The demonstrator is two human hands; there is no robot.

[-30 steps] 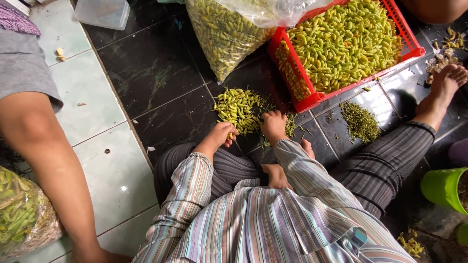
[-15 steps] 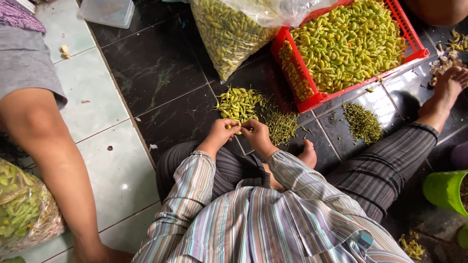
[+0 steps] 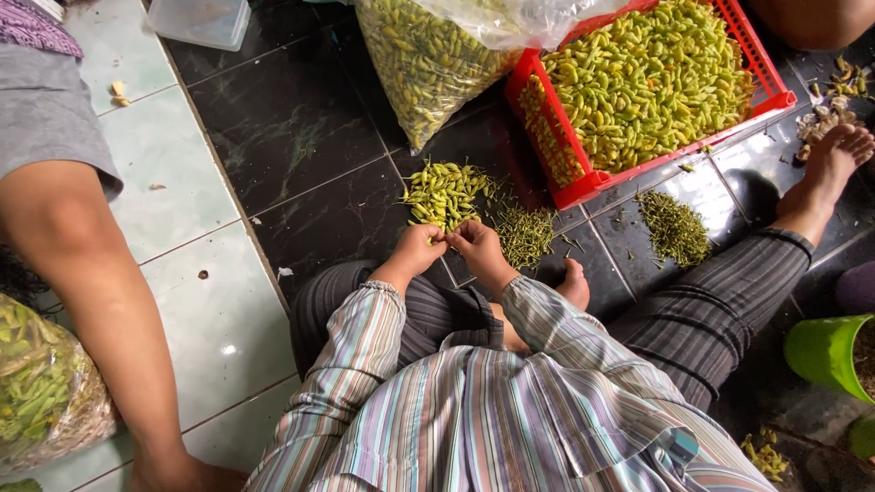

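Observation:
I sit on a dark tiled floor in a striped shirt. My left hand point(image 3: 418, 248) and my right hand point(image 3: 476, 242) meet close together, both pinching a small yellow-green chili between their fingertips. Just beyond them lies a small heap of chilies point(image 3: 444, 189). To the right of my right hand is a pile of thin green stems point(image 3: 526, 234). A red crate point(image 3: 580, 185) heaped with chilies stands farther back.
A clear plastic bag of chilies point(image 3: 421, 64) leans left of the crate. Another stem pile point(image 3: 674, 226) lies near my right foot point(image 3: 825, 173). Another person's arm point(image 3: 100, 301) rests at left beside a bag of chilies point(image 3: 41, 387). A green tub point(image 3: 825, 351) is right.
My right hand came back from the floor near the stem pile and joined my left hand. Both now hold a chili between them.

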